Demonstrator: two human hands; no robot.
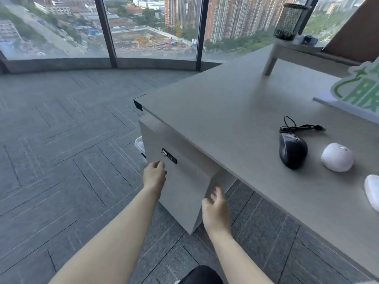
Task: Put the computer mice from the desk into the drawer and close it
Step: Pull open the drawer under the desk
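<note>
**Both hands at the drawer, 3 mice on the desk**

The person's left hand [154, 174] sits loosely curled against the drawer [180, 181] front, just under the black lock [169, 156], holding nothing; the right hand [216, 208] is open with its fingers at the drawer's right edge; drawer looks shut; up on the desk [225, 111] there's a black wired mouse [292, 150] with its cable [297, 127] bundled behind it, a round white mouse [337, 160] just beside it, and another white mouse [372, 191] cut off by the frame edge
</note>
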